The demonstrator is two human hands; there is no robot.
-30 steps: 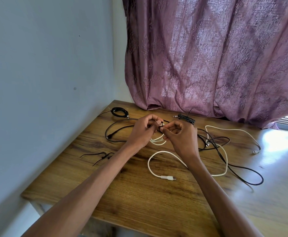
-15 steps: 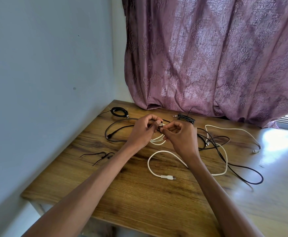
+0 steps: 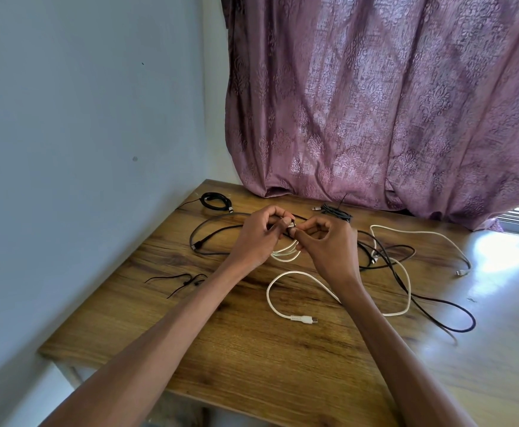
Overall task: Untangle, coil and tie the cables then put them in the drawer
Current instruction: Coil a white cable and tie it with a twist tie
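The step in hand looks like tying off a small coil of white cable [image 3: 285, 253] with a thin dark tie, and doing it well probably means keeping the loops pinched flat and even while the tie is drawn snug around their middle, tight enough that no turn slips out, yet not so tight that it kinks the cord. The free tail of the same white cable, ending in a plug [image 3: 305, 319] on the table [image 3: 252, 365] nearer the person than the coil, should be gathered in before the knot is closed.

Both forearms reach forward over the table and meet above its middle. The left hand [image 3: 256, 238] has its fingers curled round the coil, thumb on top, clamping the loops. The right hand [image 3: 329, 248], just beside the coil and touching the left at the fingertips, pinches thumb and forefinger together on what appears to be the tie end; the exact item is too small to tell.

Beyond the coil, by the curtain [image 3: 375, 103], lie two bundled dark cables [image 3: 215, 201] [image 3: 335, 211]. To the right of the coil a loose black cable [image 3: 436, 309] and another white cable [image 3: 421, 238] cross each other, untied. Left of the coil lie spare ties [image 3: 184, 280]. No drawer is in view.
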